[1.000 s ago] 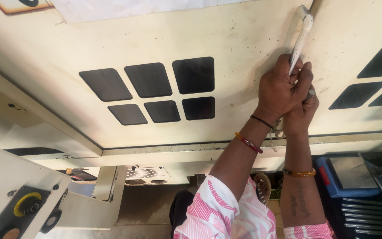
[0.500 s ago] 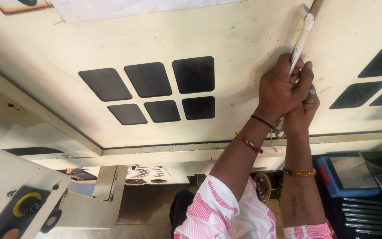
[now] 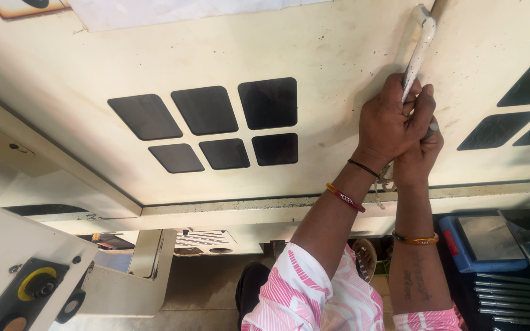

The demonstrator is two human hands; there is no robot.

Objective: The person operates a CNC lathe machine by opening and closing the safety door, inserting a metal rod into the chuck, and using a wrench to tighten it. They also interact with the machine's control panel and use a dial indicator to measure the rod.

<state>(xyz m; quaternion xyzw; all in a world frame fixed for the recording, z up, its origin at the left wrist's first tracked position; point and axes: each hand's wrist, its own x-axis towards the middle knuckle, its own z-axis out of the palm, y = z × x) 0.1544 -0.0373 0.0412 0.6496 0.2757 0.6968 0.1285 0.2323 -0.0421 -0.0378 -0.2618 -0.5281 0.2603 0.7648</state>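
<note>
Big cream machine door [image 3: 314,55], dark window panes [image 3: 210,125] at left, fills far side. White bar handle [image 3: 421,43] on door, far right. Left hand [image 3: 391,119] wrapped tight round handle's lower part; right hand [image 3: 424,153] closed just below, touching left hand, what it grips hidden. Step in hand seems pulling handle. Next move needs firm two-handed pull, steady grip. Blue tray [image 3: 483,242] near right.

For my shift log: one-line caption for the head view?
Both hands, left hand over right hand, grip a white handle on a cream machine door.
</note>
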